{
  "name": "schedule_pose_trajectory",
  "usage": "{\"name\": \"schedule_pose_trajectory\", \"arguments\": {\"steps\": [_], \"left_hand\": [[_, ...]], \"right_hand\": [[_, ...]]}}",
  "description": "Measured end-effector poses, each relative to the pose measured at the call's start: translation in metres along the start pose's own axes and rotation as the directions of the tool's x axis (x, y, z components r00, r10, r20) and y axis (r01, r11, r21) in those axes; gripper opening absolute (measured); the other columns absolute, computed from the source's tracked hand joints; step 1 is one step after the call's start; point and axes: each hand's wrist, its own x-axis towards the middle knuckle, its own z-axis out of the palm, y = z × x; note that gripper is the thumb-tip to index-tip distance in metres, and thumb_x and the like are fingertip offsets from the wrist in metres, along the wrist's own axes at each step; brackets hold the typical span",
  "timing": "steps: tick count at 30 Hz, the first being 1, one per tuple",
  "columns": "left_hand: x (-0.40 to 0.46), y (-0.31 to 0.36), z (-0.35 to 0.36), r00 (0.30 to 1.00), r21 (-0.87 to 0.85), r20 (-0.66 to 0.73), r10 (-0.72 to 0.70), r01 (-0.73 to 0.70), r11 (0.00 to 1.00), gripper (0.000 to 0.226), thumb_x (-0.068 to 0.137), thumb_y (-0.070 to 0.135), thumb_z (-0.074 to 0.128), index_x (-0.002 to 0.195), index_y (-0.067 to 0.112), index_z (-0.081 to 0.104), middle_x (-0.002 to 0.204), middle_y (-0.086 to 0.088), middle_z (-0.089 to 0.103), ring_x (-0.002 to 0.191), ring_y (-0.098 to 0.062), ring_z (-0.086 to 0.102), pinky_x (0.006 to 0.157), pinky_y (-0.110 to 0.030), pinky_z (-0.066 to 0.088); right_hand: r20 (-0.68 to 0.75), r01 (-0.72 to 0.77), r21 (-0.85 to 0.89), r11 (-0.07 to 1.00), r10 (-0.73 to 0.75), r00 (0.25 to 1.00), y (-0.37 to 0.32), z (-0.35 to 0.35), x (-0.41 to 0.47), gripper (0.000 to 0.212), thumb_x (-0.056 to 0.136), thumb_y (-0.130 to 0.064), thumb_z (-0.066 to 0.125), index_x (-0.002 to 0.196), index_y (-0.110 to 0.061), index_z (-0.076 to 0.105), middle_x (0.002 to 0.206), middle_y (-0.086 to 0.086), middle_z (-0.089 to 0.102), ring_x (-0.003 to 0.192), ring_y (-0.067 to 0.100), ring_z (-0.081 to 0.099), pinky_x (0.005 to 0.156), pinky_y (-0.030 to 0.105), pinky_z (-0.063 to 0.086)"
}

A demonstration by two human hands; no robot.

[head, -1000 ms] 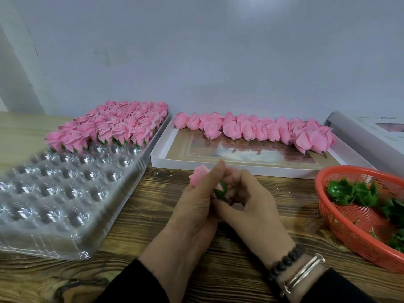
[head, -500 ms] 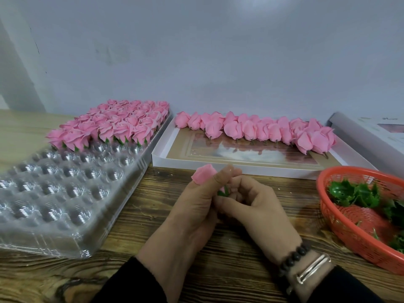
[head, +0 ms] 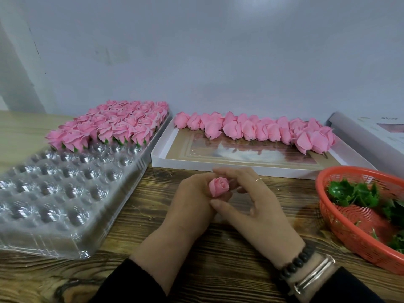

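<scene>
A pink rose bud [head: 218,186] sits between both hands above the wooden table [head: 142,217], its opening turned toward me. My left hand [head: 190,202] grips the bud from the left. My right hand [head: 258,206] curls around it from the right, fingers arched over and behind it and the thumb underneath. The bud's base is hidden by the fingers.
A clear plastic cavity tray [head: 61,193] lies at left, its far rows filled with pink roses [head: 113,125]. A white shallow box [head: 218,167] behind the hands holds a row of rose buds [head: 251,130]. A red basket [head: 349,243] of green leaf pieces [head: 354,193] stands at right.
The bud has turned from pointing up-left to facing me. The green piece seen at its base earlier is out of sight. My right fingers have spread over the bud.
</scene>
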Motion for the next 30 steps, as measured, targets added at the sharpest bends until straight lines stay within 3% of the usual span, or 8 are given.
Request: {"name": "schedule_pose_trajectory", "arguments": {"steps": [3,5,8,12,16,21,24,30], "left_hand": [[-0.001,0.001,0.001,0.998,0.203,0.029,0.049,-0.054,0.978,0.012,0.078,0.019,0.070,0.072,0.029,0.068,0.068,0.012,0.065,0.068,0.000,0.061,0.064,-0.017,0.049],[-0.002,0.004,0.001,0.995,0.258,0.045,0.091,-0.099,0.961,0.019,0.079,0.019,0.068,0.091,0.034,0.065,0.070,0.015,0.064,0.069,0.004,0.059,0.063,-0.009,0.045],[-0.001,0.006,0.003,0.996,0.225,0.044,0.077,-0.085,0.971,0.016,0.078,0.018,0.067,0.091,0.028,0.070,0.078,0.011,0.068,0.074,0.001,0.059,0.063,-0.009,0.043],[-0.001,0.006,0.004,0.993,0.079,0.111,0.032,-0.041,0.996,0.024,0.072,0.008,0.071,0.094,0.017,0.065,0.090,-0.003,0.066,0.084,-0.014,0.061,0.067,-0.024,0.051],[-0.001,0.004,0.002,0.994,0.001,0.111,0.016,-0.017,1.000,0.058,0.066,0.015,0.076,0.115,0.031,0.048,0.102,0.000,0.055,0.083,-0.002,0.054,0.063,-0.004,0.041],[-0.001,0.001,0.002,0.998,0.157,0.062,-0.030,0.020,0.987,0.035,0.070,0.025,0.075,0.086,0.023,0.044,0.087,0.006,0.058,0.073,-0.001,0.051,0.055,-0.006,0.038],[-0.001,0.003,0.003,0.998,0.193,0.065,-0.016,0.003,0.981,0.033,0.072,0.019,0.070,0.071,0.030,0.039,0.072,0.012,0.051,0.064,0.001,0.047,0.054,-0.003,0.037],[-0.003,0.005,0.006,0.996,0.166,0.093,0.016,-0.032,0.986,0.020,0.077,0.010,0.065,0.079,0.027,0.054,0.081,0.008,0.061,0.078,-0.005,0.056,0.060,-0.005,0.039]], "right_hand": [[-0.032,0.036,-0.009,0.999,-0.036,0.999,0.000,0.001,0.001,0.033,0.069,-0.024,0.070,0.101,-0.031,0.062,0.095,-0.012,0.058,0.090,-0.008,0.053,0.077,0.002,0.036],[-0.046,0.009,0.007,1.000,-0.008,0.999,0.001,0.001,0.001,0.027,0.070,-0.023,0.069,0.094,-0.035,0.063,0.090,-0.016,0.057,0.087,-0.004,0.055,0.075,0.005,0.039],[-0.056,-0.040,0.062,0.997,0.044,0.997,0.004,0.002,0.000,0.020,0.075,-0.018,0.070,0.085,-0.033,0.064,0.086,-0.014,0.057,0.083,0.005,0.057,0.073,0.011,0.042],[-0.067,-0.058,0.097,0.994,0.065,0.996,0.007,-0.002,0.001,0.020,0.077,-0.005,0.072,0.079,-0.024,0.065,0.081,-0.005,0.061,0.079,0.010,0.058,0.071,0.017,0.045],[-0.101,-0.060,0.100,0.993,0.070,0.992,0.006,-0.008,0.002,0.026,0.075,-0.001,0.071,0.076,-0.026,0.064,0.078,-0.006,0.060,0.077,0.008,0.058,0.068,0.013,0.044],[-0.080,0.004,0.022,1.000,-0.002,0.997,0.001,-0.009,0.001,0.022,0.075,-0.003,0.072,0.078,-0.024,0.065,0.079,-0.008,0.058,0.078,0.005,0.055,0.071,0.010,0.040],[-0.023,0.072,-0.063,0.995,-0.074,0.997,-0.002,-0.007,0.001,0.012,0.076,-0.008,0.070,0.077,-0.019,0.065,0.081,-0.011,0.056,0.080,0.000,0.054,0.072,0.007,0.039],[0.039,0.142,-0.134,0.981,-0.138,0.990,-0.005,-0.007,0.000,0.003,0.079,-0.015,0.063,0.081,-0.016,0.066,0.087,-0.010,0.056,0.085,0.005,0.057,0.074,0.014,0.045]]}}
